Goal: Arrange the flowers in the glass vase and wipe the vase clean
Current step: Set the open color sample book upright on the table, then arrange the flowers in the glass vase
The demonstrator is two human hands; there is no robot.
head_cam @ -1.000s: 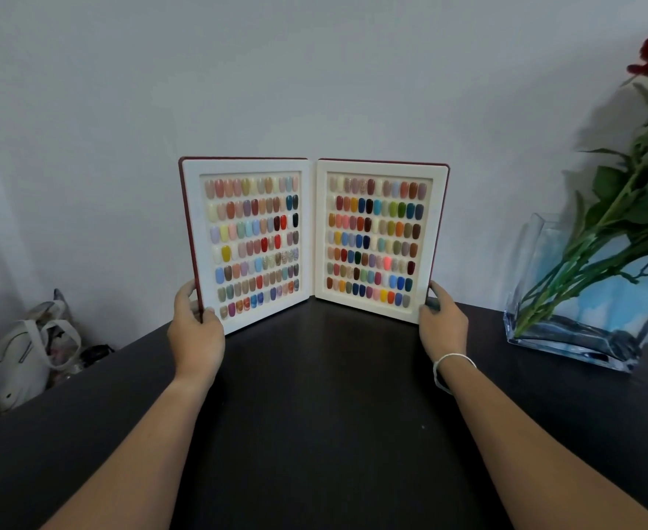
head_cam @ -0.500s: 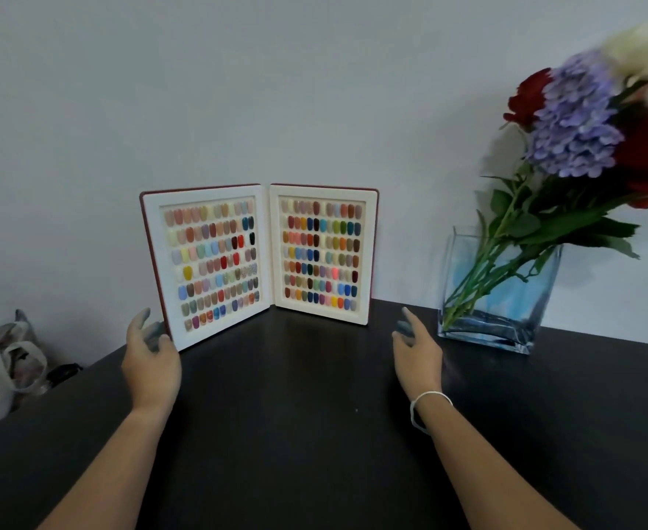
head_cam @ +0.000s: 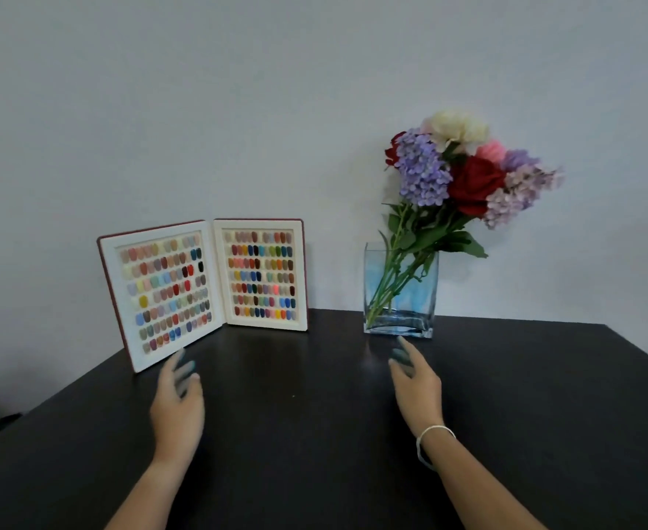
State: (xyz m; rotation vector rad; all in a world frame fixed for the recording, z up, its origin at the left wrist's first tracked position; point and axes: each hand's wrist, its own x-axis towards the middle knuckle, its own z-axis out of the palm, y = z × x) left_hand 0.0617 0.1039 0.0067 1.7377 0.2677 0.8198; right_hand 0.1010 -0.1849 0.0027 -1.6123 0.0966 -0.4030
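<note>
Standing at the back of the dark table (head_cam: 314, 434), against the pale wall (head_cam: 238, 89), a rectangular glass vase (head_cam: 400, 290) holds a bunch of flowers (head_cam: 463, 170): purple clusters, red roses, one cream bloom and one pink. Their green stems run down into the vase and slant from its lower left corner up toward the right, so the heads lean out beyond its right edge. A shallow layer of what looks like water lies at the bottom, and the glass shows a bluish tint.

My right hand (head_cam: 416, 384) hovers over the table just in front of the vase, fingers extended and loosely spread, holding nothing; its fingertips are near the vase's base but not touching it. A thin white bracelet (head_cam: 431, 439) circles that wrist.

My left hand (head_cam: 177, 403) is likewise slack and spread, with nothing in it, its fingertips just short of the lower corner of an open nail-colour sample book (head_cam: 203, 285). Both sets of fingers are motion-blurred, so finer detail of their pose cannot be read.

The sample book stands upright like an open folder, left of the vase and well apart from it, its two white panels filled with rows of coloured nail tips and edged by a dark red cover.
</note>
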